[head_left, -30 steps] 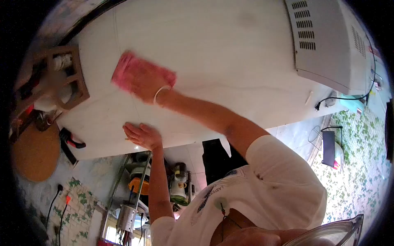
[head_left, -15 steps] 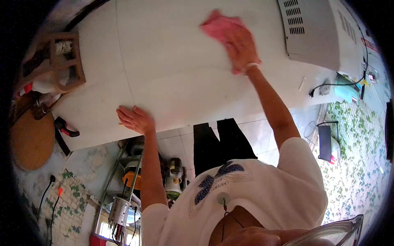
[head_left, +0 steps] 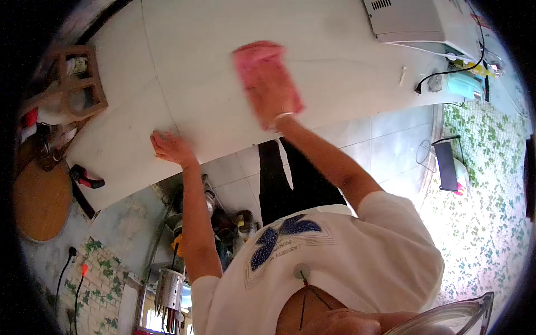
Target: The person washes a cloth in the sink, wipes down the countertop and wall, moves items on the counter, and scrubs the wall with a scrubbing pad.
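One white tabletop (head_left: 195, 61) carries one vented housing (head_left: 410, 21), one brown divided rack (head_left: 96, 84) and one pink cloth (head_left: 259, 54). The cloth lies near the front edge under one right hand (head_left: 271, 95), fingers blurred, grip indeterminate; one left hand (head_left: 173, 148), holding nothing, rests on the tabletop, fingers loosely bent. One black plug (head_left: 418, 88) lies near the right end.

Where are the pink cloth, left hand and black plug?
Pink cloth (head_left: 259, 57): head view, uncovered part beyond the fingertips.
Left hand (head_left: 173, 148): head view, middle of the hand.
Black plug (head_left: 418, 87): head view, plug body.
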Available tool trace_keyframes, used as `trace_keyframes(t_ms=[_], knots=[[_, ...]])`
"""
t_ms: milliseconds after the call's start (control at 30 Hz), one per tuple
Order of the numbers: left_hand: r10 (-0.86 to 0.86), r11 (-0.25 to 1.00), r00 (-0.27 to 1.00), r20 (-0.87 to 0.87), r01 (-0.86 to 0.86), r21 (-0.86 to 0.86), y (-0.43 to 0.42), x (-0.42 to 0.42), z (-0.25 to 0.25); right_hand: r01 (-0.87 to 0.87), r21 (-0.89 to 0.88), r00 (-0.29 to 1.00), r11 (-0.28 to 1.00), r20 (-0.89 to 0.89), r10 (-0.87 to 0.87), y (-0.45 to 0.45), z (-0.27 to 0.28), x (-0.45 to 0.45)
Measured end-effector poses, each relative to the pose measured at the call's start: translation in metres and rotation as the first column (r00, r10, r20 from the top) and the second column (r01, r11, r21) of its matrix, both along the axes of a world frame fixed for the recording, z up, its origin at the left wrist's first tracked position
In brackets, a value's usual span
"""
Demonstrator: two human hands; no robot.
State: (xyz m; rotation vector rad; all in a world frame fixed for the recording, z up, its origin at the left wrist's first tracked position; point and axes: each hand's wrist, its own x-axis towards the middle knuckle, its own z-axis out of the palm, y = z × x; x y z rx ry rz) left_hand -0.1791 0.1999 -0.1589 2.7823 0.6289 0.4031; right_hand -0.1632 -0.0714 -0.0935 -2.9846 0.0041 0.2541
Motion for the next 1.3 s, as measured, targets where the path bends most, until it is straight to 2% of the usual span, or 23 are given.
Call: trace_keyframes(t_ms=[33, 67, 100, 167, 200, 267, 367, 433, 467, 533, 633, 667, 700, 733, 767, 833, 967, 1033, 1067, 1133, 1167, 1233, 1300], knots=[[-0.034, 0.951, 0.999, 0.020, 0.039, -0.305, 0.017, -0.001, -0.007, -0.116, -0.028, 0.993, 0.993, 0.004, 0.116, 0.035, 0.003, 0.010], [-0.065, 0.812, 0.997, 0.047, 0.080, -0.579, 0.028, -0.002, -0.008, -0.176, 0.146, 0.984, 0.973, 0.032, 0.173, 0.067, 0.007, 0.011], [-0.072, 0.818, 0.996, 0.051, 0.089, -0.568, 0.021, -0.004, 0.014, -0.237, 0.312, 0.971, 0.920, 0.074, 0.226, 0.094, 0.011, 0.011], [0.188, 0.628, 0.982, -0.023, -0.138, -0.766, -0.008, -0.014, 0.076, -0.570, 0.174, 0.814, 0.803, 0.252, 0.523, 0.126, 0.001, -0.004], [0.209, 0.616, 0.978, -0.013, -0.143, -0.774, -0.002, -0.018, 0.079, -0.570, 0.180, 0.813, 0.801, 0.259, 0.521, 0.127, -0.010, -0.014], [0.193, 0.659, 0.981, 0.006, -0.125, -0.741, 0.002, -0.028, 0.084, -0.733, 0.310, 0.670, 0.606, 0.485, 0.562, 0.122, -0.025, -0.032], [0.178, 0.650, 0.984, 0.013, -0.107, -0.752, 0.003, -0.043, 0.083, -0.817, 0.259, 0.571, 0.516, 0.489, 0.659, 0.046, -0.017, -0.047], [0.184, 0.611, 0.983, -0.004, -0.118, -0.783, 0.008, -0.056, 0.076, -0.789, 0.257, 0.614, 0.559, 0.379, 0.693, -0.024, 0.004, -0.047], [0.173, 0.583, 0.985, 0.001, -0.101, -0.806, 0.013, -0.065, 0.072, -0.696, 0.389, 0.716, 0.603, 0.324, 0.618, -0.057, -0.013, -0.058], [0.167, 0.554, 0.986, 0.013, -0.083, -0.828, 0.023, -0.080, 0.063, -0.509, 0.307, 0.861, 0.804, 0.190, 0.472, -0.121, 0.011, -0.065], [0.151, 0.563, 0.982, 0.117, 0.012, -0.826, 0.054, -0.114, 0.022, -0.197, 0.129, 0.949, 0.972, 0.274, 0.156, -0.194, -0.008, -0.084], [0.156, 0.567, 0.980, 0.124, 0.014, -0.824, 0.053, -0.118, 0.023, -0.203, 0.132, 0.946, 0.970, 0.281, 0.160, -0.189, -0.014, -0.085], [0.174, 0.488, 0.974, 0.145, 0.043, -0.872, 0.043, -0.127, 0.027, 0.057, 0.011, 0.943, 0.998, 0.326, -0.058, -0.182, -0.021, -0.087], [0.183, 0.449, 0.971, 0.154, 0.056, -0.892, 0.033, -0.135, 0.030, 0.323, -0.094, 0.882, 0.942, 0.391, -0.263, -0.175, -0.027, -0.092], [0.193, 0.408, 0.968, 0.161, 0.070, -0.910, 0.023, -0.143, 0.033, 0.319, -0.092, 0.884, 0.943, 0.389, -0.261, -0.159, -0.030, -0.095], [-0.077, 0.755, 0.993, 0.094, 0.120, -0.644, -0.011, -0.146, 0.042, 0.343, -0.093, 0.886, 0.935, 0.364, -0.288, -0.111, -0.032, -0.085], [-0.212, 0.749, 0.970, 0.119, 0.240, -0.617, -0.080, -0.105, 0.090, -0.021, 0.117, 0.997, 0.993, 0.081, 0.012, -0.012, -0.013, -0.065], [-0.402, 0.804, 0.912, 0.078, 0.393, -0.447, -0.106, -0.078, 0.112, -0.290, 0.234, 0.955, 0.928, 0.130, 0.266, 0.014, 0.000, -0.051], [-0.394, 0.811, 0.915, 0.084, 0.389, -0.437, -0.120, -0.068, 0.109, -0.301, 0.239, 0.951, 0.923, 0.141, 0.274, 0.014, -0.005, -0.046], [-0.391, 0.803, 0.919, 0.054, 0.369, -0.467, -0.139, -0.057, 0.102, -0.469, 0.506, 0.882, 0.724, 0.226, 0.413, 0.016, -0.019, -0.048], [-0.404, 0.817, 0.915, 0.014, 0.367, -0.445, -0.148, -0.056, 0.091, -0.150, 0.835, 0.979, 0.530, 0.051, 0.197, 0.008, -0.007, -0.050], [-0.437, 0.817, 0.899, -0.018, 0.388, -0.426, -0.172, -0.046, 0.073, 0.162, 0.968, 0.980, 0.190, -0.181, 0.086, -0.030, 0.006, -0.056], [-0.450, 0.815, 0.893, -0.019, 0.402, -0.417, -0.194, -0.041, 0.066, 0.208, 0.799, 0.966, 0.565, -0.077, -0.247, -0.073, 0.003, -0.062]])
